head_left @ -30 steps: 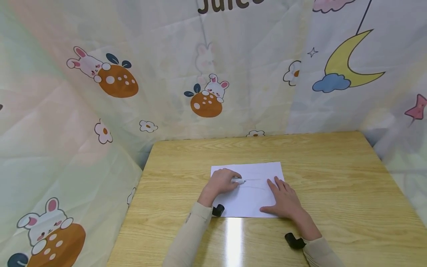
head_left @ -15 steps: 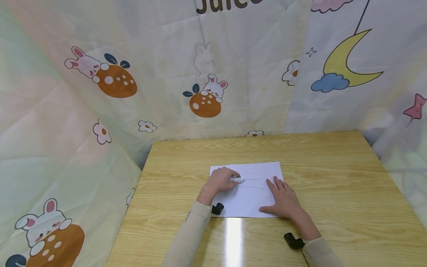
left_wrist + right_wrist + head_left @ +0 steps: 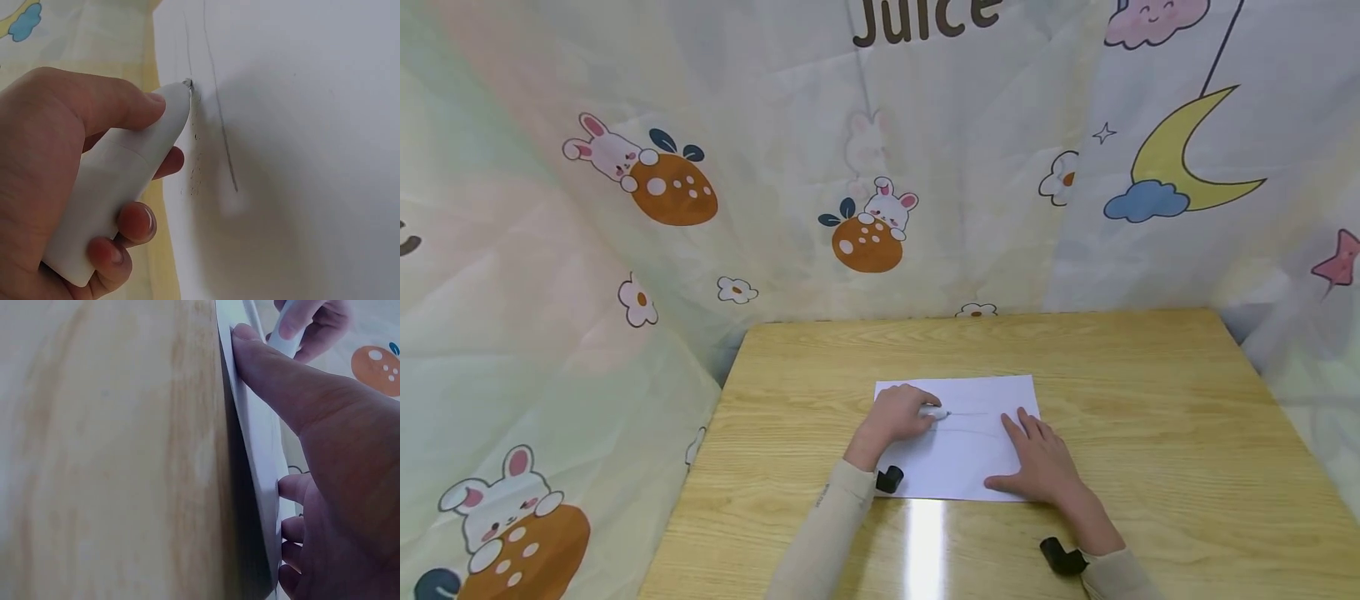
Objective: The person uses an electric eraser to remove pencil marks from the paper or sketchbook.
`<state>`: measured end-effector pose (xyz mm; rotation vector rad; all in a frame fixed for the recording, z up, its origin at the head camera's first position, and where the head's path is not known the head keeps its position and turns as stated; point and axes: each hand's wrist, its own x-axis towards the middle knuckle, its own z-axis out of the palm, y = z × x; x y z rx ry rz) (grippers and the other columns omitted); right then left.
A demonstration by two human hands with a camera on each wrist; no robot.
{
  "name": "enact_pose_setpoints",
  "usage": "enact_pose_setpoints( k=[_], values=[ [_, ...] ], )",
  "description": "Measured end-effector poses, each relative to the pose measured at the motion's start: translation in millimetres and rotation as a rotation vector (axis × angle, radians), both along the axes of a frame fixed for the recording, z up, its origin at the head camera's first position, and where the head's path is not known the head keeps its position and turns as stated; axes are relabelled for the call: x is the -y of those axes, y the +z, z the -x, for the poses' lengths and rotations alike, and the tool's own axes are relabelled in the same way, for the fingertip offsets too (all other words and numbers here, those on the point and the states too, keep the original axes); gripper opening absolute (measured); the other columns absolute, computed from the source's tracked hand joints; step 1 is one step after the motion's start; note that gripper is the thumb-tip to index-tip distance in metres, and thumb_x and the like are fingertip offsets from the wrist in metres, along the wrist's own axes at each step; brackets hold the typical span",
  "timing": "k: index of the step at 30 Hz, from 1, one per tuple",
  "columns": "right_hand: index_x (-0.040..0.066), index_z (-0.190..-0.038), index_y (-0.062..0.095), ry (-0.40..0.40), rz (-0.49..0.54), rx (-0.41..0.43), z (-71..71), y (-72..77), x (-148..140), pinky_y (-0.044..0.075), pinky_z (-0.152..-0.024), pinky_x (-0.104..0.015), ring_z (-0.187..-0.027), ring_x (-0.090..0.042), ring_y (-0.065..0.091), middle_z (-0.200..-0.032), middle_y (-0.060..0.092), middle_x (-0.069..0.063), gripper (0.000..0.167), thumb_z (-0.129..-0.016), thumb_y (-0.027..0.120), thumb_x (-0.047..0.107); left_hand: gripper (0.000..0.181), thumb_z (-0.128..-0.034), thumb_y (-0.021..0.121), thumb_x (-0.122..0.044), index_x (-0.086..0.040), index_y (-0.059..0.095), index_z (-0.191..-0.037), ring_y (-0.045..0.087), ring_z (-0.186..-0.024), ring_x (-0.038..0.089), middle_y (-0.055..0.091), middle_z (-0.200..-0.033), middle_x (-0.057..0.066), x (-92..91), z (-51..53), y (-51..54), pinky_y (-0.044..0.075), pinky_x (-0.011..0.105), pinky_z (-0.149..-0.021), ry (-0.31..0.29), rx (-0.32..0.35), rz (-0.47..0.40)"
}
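Note:
A sheet of white paper (image 3: pixel 947 479) lies on the table with faint pencil lines across it. My left hand (image 3: pixel 897 418) grips a thick white electric eraser (image 3: pixel 119 172), thumb and fingers curled round its body. Its small greyish tip meets the paper at the end of one pencil line (image 3: pixel 188 44). Dark eraser crumbs (image 3: pixel 195 136) are scattered just beyond the tip, and a longer pencil line (image 3: pixel 220 119) runs beside them. My right hand (image 3: pixel 1041 462) rests spread on the paper's right side, its thumb near the front edge in the right wrist view.
The wooden table (image 3: pixel 1157 417) extends around the sheet on all sides. A printed cloth (image 3: pixel 775 192) with rabbits and a moon hangs behind and at the sides. Black wrist mounts (image 3: pixel 1063 557) sit by both sleeves. A bright reflection lies before the paper.
The head view has tilted slightly upward, so the table and hands appear a little lower. Both hands stay in nearly the same place on the paper, the left still gripping the electric eraser.

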<state>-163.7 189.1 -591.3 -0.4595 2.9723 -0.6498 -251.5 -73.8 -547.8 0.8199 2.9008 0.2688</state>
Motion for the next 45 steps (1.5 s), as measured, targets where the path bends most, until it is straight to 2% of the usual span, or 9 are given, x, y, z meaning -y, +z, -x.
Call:
enact_pose_setpoints(
  k=[3, 6, 13, 18, 25, 29, 33, 39, 45],
  values=[
    [0.001, -0.147, 0.039, -0.002, 0.014, -0.013, 0.2, 0.8, 1.0, 0.026, -0.098, -0.069, -0.133, -0.052, 0.026, -0.151, 0.026, -0.029, 0.112, -0.066, 0.072, 0.072, 0.024, -0.0877, 0.068, -0.032, -0.031, 0.074, -0.110, 0.055, -0.068, 0.007, 0.070, -0.100, -0.012, 1.9, 0.5, -1.8, 0.040, 0.027, -0.054, 0.018, -0.052, -0.010],
    [0.001, -0.147, 0.039, -0.001, 0.016, -0.013, 1.4, 2.1, 1.7, 0.025, -0.098, -0.068, -0.134, -0.051, 0.026, -0.151, 0.026, -0.029, 0.111, -0.067, 0.073, 0.069, 0.023, -0.0875, 0.068, -0.032, -0.030, 0.074, -0.110, 0.056, -0.069, 0.007, 0.071, -0.100, -0.011, 3.2, 1.3, -2.2, 0.042, 0.027, -0.054, 0.018, -0.067, -0.017],
    [0.001, -0.147, 0.038, 0.002, 0.003, 0.000, 2.0, 3.8, 1.5, 0.025, -0.098, -0.068, -0.133, -0.052, 0.026, -0.151, 0.026, -0.030, 0.112, -0.066, 0.074, 0.070, 0.025, -0.0880, 0.066, -0.030, -0.031, 0.074, -0.112, 0.052, -0.065, 0.008, 0.070, -0.101, -0.011, 2.8, 1.7, -0.2, 0.040, 0.026, -0.053, -0.002, -0.017, -0.009],
    [0.000, -0.147, 0.038, 0.000, 0.004, 0.004, 1.9, 4.0, 1.4, 0.025, -0.098, -0.069, -0.133, -0.052, 0.025, -0.151, 0.026, -0.030, 0.112, -0.067, 0.073, 0.070, 0.025, -0.0893, 0.065, -0.031, -0.030, 0.073, -0.113, 0.056, -0.071, 0.006, 0.070, -0.105, -0.011, 1.6, 1.2, -0.3, 0.041, 0.026, -0.055, 0.012, -0.038, 0.003],
    [0.000, -0.147, 0.038, -0.015, 0.005, 0.008, 1.6, 5.6, 0.1, 0.025, -0.098, -0.069, -0.133, -0.053, 0.025, -0.151, 0.025, -0.030, 0.112, -0.066, 0.074, 0.070, 0.025, -0.0890, 0.066, -0.032, -0.031, 0.073, -0.113, 0.058, -0.075, 0.005, 0.070, -0.104, -0.012, -1.2, 1.8, -0.1, 0.043, 0.026, -0.057, -0.015, -0.009, -0.008],
    [0.000, -0.147, 0.039, -0.010, 0.005, 0.007, 0.1, 4.3, 0.7, 0.025, -0.098, -0.069, -0.133, -0.053, 0.026, -0.151, 0.026, -0.031, 0.112, -0.067, 0.073, 0.070, 0.025, -0.0891, 0.066, -0.034, -0.031, 0.073, -0.113, 0.062, -0.082, 0.008, 0.070, -0.105, -0.012, -0.5, 0.2, -1.4, 0.045, 0.027, -0.059, -0.004, -0.025, 0.010],
    [0.000, -0.147, 0.039, -0.004, 0.004, 0.008, -1.2, 2.0, 1.4, 0.025, -0.098, -0.069, -0.133, -0.053, 0.026, -0.150, 0.027, -0.030, 0.113, -0.067, 0.071, 0.073, 0.026, -0.0894, 0.066, -0.034, -0.031, 0.072, -0.114, 0.061, -0.079, 0.007, 0.070, -0.106, -0.012, 1.3, -2.2, -5.9, 0.045, 0.027, -0.058, 0.006, -0.032, 0.017],
    [0.001, -0.147, 0.038, -0.013, 0.001, 0.014, -1.9, -0.6, 0.1, 0.025, -0.098, -0.069, -0.133, -0.052, 0.025, -0.152, 0.025, -0.030, 0.114, -0.066, 0.070, 0.075, 0.024, -0.0886, 0.066, -0.031, -0.031, 0.074, -0.112, 0.056, -0.072, 0.006, 0.070, -0.103, -0.011, -0.4, -4.2, -6.0, 0.042, 0.026, -0.057, -0.019, -0.010, -0.021],
    [0.001, -0.148, 0.038, -0.017, 0.004, 0.018, -2.1, 0.6, 0.6, 0.024, -0.099, -0.069, -0.134, -0.052, 0.025, -0.152, 0.025, -0.029, 0.113, -0.066, 0.072, 0.072, 0.025, -0.0889, 0.067, -0.034, -0.031, 0.073, -0.113, 0.057, -0.075, 0.006, 0.070, -0.107, -0.010, 0.4, -4.7, -7.7, 0.041, 0.025, -0.055, 0.009, -0.017, -0.020]
  ],
)
